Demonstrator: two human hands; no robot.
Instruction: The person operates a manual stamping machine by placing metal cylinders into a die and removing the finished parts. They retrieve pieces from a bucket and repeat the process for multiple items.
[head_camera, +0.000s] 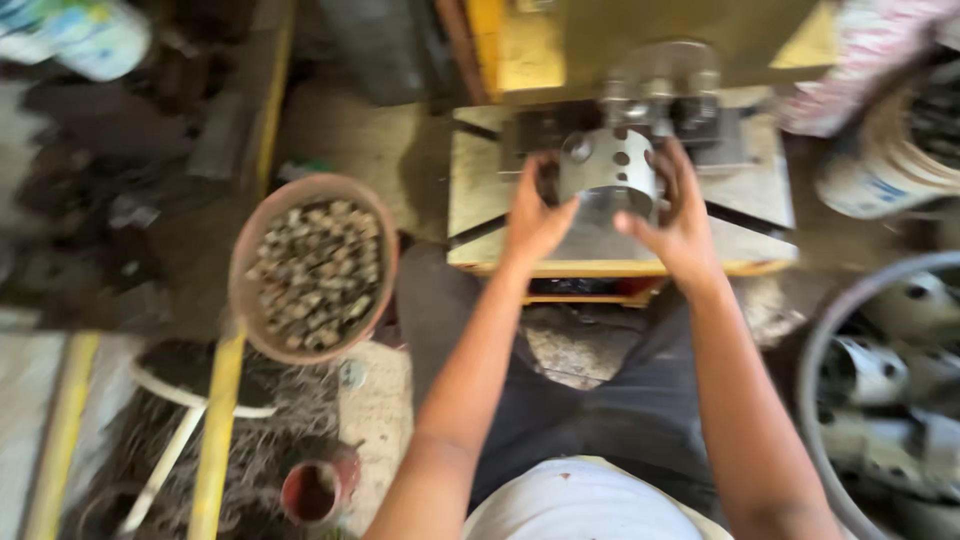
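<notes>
a shiny metal cylinder with round holes punched in its wall (608, 172) sits on the pale steel bed of a yellow-framed press machine (480, 190), right under the grey clamping head of the machine (660, 95). the left hand (535, 215) is pressed against the cylinder's left side, fingers curled round it, and the right hand (675, 205) cups the right side, so the piece is clamped between the two palms. both forearms reach forward over the person's dark trousers.

to the left, on the floor, a round brown bowl filled with small grey metal bits (315, 265) rests beside a yellow bar. nearer the person stands a small red cup (318, 490). at the right edge a large grey tub (825, 340) holds more of the same holed metal cylinders (880, 375), lying on their sides. a white bucket (880, 175) stands above it, near the machine. the view is blurred, so finer detail cannot be told.
</notes>
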